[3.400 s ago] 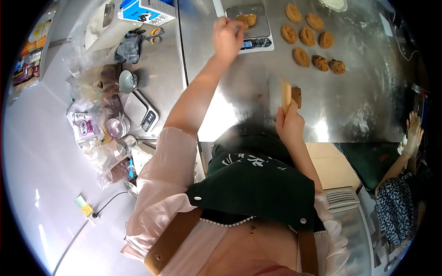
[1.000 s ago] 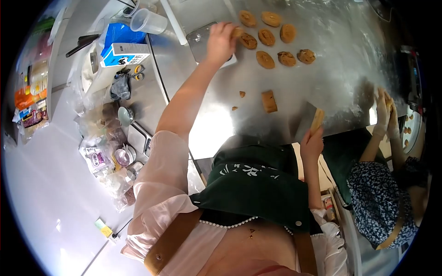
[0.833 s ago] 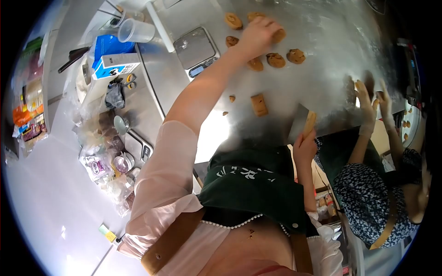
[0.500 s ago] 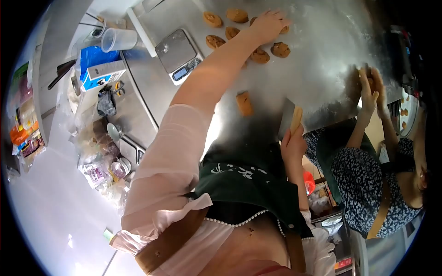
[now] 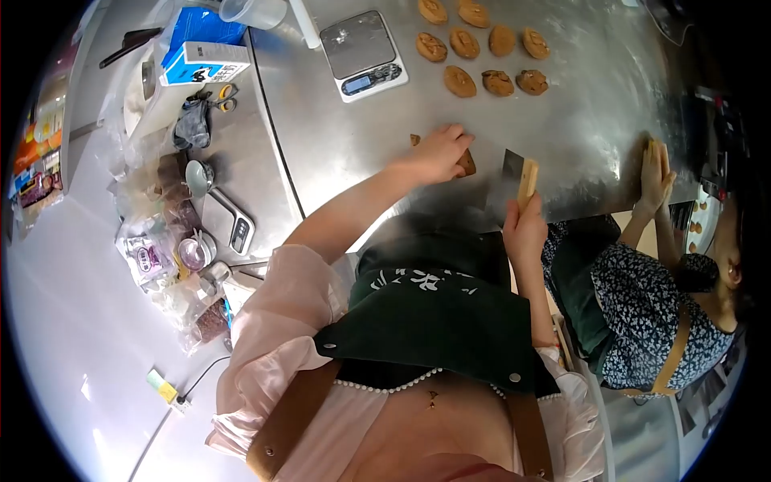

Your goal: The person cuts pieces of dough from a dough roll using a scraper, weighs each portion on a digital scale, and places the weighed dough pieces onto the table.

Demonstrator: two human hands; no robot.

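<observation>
My left hand (image 5: 442, 154) lies over a piece of brown dough (image 5: 468, 163) on the steel table, fingers curled onto it. The hand covers most of the piece, and a small bit of dough (image 5: 414, 140) shows at its far left side. My right hand (image 5: 524, 233) is closed around the wooden handle of a dough scraper (image 5: 528, 183), its metal blade tilted beside the table's near edge. Farther back, several shaped brown dough pieces (image 5: 464, 43) lie in loose rows. A white kitchen scale (image 5: 365, 55) stands left of them, its plate bare.
At right, a co-worker's hands (image 5: 654, 173) are pressed together over the table. A blue and white carton (image 5: 206, 64), scissors (image 5: 227, 98), a second small scale (image 5: 233, 217) and plastic bags (image 5: 152, 257) crowd the left side. A clear plastic tub (image 5: 253, 11) sits at the back left.
My left hand has drawn back from the rows of dough pieces to the single piece near me. The view has shifted, and my right hand still holds the scraper.
</observation>
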